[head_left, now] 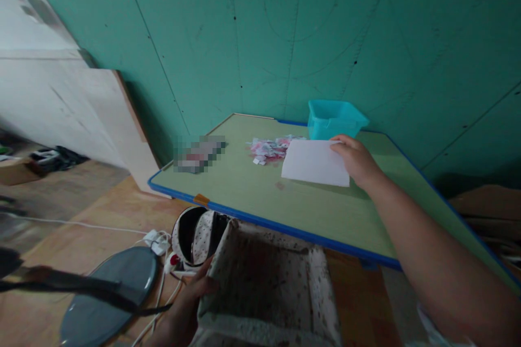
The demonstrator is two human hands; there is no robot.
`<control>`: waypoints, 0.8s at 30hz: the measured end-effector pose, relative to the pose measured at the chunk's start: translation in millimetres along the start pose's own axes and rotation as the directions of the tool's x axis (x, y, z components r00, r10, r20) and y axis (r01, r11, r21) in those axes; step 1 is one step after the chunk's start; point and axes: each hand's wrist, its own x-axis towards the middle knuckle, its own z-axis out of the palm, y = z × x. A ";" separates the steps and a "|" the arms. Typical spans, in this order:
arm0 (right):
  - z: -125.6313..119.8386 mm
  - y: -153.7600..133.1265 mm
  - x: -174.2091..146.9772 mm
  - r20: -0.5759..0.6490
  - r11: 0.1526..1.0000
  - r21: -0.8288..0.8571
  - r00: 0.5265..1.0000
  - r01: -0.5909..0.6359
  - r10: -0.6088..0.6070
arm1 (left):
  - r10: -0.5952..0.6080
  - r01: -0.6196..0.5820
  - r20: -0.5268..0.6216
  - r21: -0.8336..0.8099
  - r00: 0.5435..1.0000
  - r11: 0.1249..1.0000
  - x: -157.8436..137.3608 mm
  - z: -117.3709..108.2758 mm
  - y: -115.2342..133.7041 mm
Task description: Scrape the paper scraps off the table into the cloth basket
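Observation:
My right hand (355,161) pinches the right edge of a white sheet of paper (315,162) just above the green tabletop (244,195). Left of the sheet lies a heap of pink and white paper scraps (271,147), partly covered by it. Low in the view, my left hand (189,301) grips the left side of a speckled whitish bin (328,293), its fingers partly hidden. The bin's open top faces me below the table's blue front edge, with a dark, stained-looking interior.
A turquoise plastic basket (337,124) stands at the back of the table against the green wall (203,38). A blurred-out flat object (199,154) lies at the left. On the floor are a spotted bag (199,238), white cables, a power adapter (157,241) and a round grey base (109,298).

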 end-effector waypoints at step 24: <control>-12.2 -5.3 -2.6 0.002 0.995 -0.085 0.999 0.042 -0.042 | -0.005 0.005 -0.002 0.060 1.000 0.998 -7.7 20.7 4.8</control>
